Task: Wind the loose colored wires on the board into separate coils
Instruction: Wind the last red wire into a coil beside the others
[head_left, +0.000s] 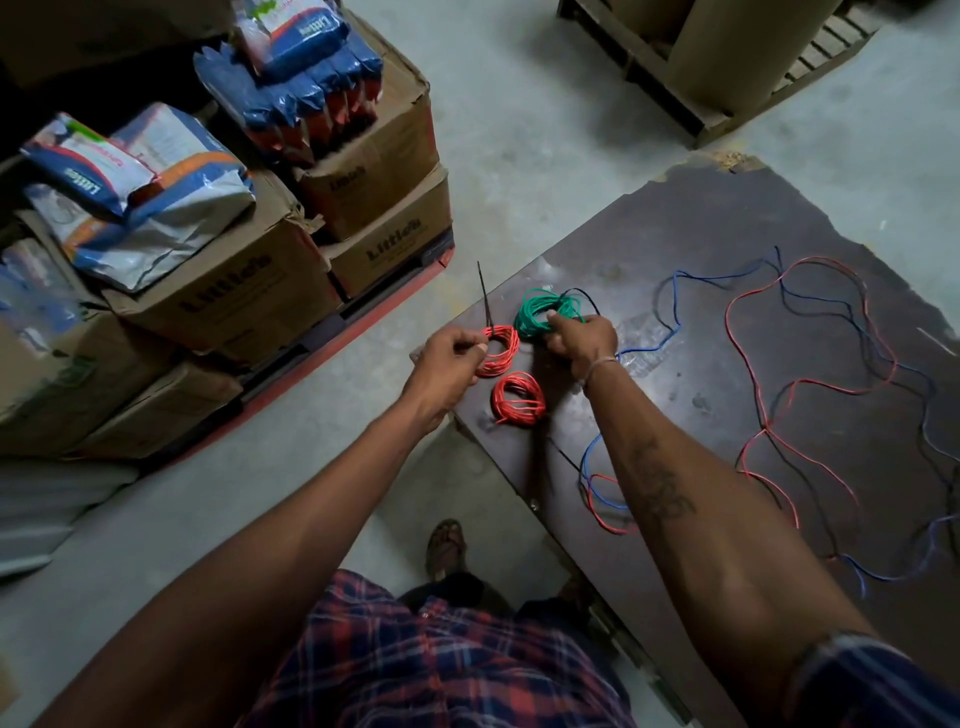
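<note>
Left hand (451, 358) pinching a red wire coil (498, 351) at frame centre, right hand (582, 345) gripping a green wire coil (545, 312), second red coil (518, 397) below, loose wires (810, 384) right on the board (727, 234).

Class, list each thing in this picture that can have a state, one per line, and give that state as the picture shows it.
left hand: grips the upper red coil
right hand: rests on the green coil, fingers curled into it
upper red coil: wound, held at the board's edge
lower red coil: wound, lying free
green coil: wound
loose red wire: unwound, sprawled
loose blue wire: unwound
board: lying flat
</note>
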